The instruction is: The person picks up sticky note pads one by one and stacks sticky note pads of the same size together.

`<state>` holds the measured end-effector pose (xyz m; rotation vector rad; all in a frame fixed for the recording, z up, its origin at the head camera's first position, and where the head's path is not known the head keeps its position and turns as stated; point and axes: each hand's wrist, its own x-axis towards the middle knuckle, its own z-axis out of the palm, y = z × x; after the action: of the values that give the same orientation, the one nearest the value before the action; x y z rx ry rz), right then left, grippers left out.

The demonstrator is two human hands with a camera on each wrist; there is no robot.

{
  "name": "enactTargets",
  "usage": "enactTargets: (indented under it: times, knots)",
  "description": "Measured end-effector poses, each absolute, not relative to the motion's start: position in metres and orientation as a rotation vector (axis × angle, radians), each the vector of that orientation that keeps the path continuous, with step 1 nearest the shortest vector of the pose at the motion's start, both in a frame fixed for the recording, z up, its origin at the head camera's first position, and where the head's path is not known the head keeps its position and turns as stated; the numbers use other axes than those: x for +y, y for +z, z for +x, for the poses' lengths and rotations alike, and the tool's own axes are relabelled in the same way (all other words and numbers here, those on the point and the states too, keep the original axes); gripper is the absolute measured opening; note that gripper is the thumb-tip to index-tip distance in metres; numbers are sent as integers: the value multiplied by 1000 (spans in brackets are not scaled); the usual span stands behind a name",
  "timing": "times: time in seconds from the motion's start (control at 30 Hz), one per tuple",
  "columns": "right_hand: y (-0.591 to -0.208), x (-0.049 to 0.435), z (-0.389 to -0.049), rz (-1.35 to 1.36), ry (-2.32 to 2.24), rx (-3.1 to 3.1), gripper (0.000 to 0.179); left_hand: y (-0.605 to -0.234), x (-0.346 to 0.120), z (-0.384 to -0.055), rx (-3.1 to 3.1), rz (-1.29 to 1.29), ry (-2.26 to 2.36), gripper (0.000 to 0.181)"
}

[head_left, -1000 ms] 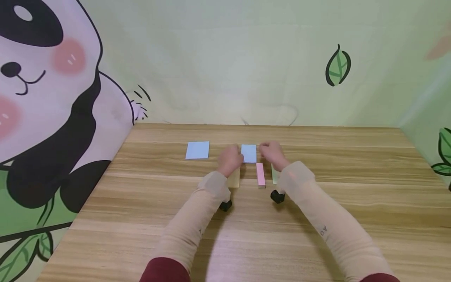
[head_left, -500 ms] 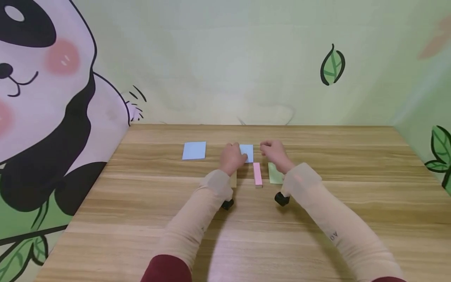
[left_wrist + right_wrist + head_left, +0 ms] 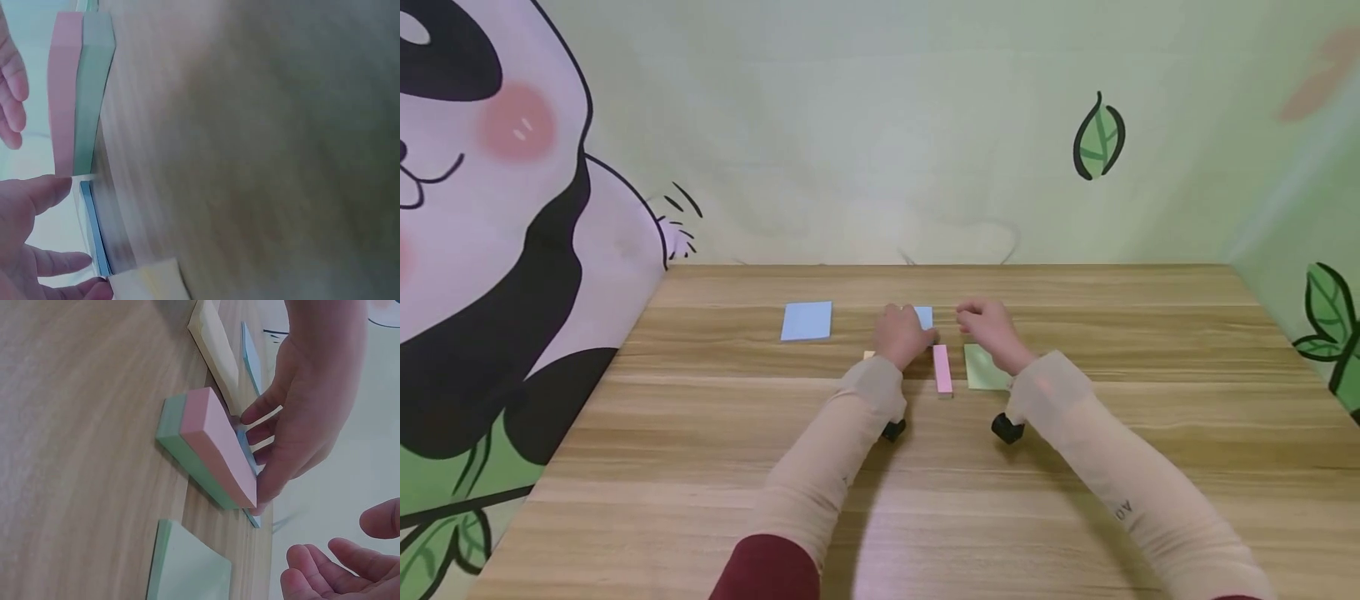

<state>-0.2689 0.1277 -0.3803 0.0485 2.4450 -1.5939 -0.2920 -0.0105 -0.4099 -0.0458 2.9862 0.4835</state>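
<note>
My left hand (image 3: 904, 335) reaches over a small blue sticky note pad (image 3: 923, 317) near the table's back. In the left wrist view its thumb and fingers span opposite ends of that blue pad (image 3: 95, 228), pinching it by the edges. Just in front stands a narrow pink sticky note block (image 3: 942, 369); the right wrist view shows it stacked on a matching green block (image 3: 187, 465). My right hand (image 3: 992, 333) hovers to the right with loosely bent fingers and holds nothing. Below it lies a green square pad (image 3: 983, 368), partly covered by the wrist.
A larger blue square pad (image 3: 807, 321) lies to the left on the wooden table (image 3: 700, 417). A yellow pad (image 3: 215, 350) is mostly hidden under my left wrist in the head view. Behind the table hangs a pale green backdrop (image 3: 850, 150) with a panda picture.
My left hand has shifted right over the small blue pad, covering more of it. My right hand has drawn slightly right, uncovering more of the green pad. The head view has turned a little right.
</note>
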Motion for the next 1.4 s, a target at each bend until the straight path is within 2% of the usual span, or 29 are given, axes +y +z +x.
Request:
enactTargets:
  times: [0.17,0.63,1.4]
  knots:
    - [-378,130,-267,62,-1597,2438,37,-410,-5,-292,2968,-94,449,55]
    - [-380,132,-260,32,-1618,2431,37,-410,0,-293,2973,-137,416,53]
    - [-387,128,-259,13,-1579,2450,38,-411,-14,-296,2970,-118,545,57]
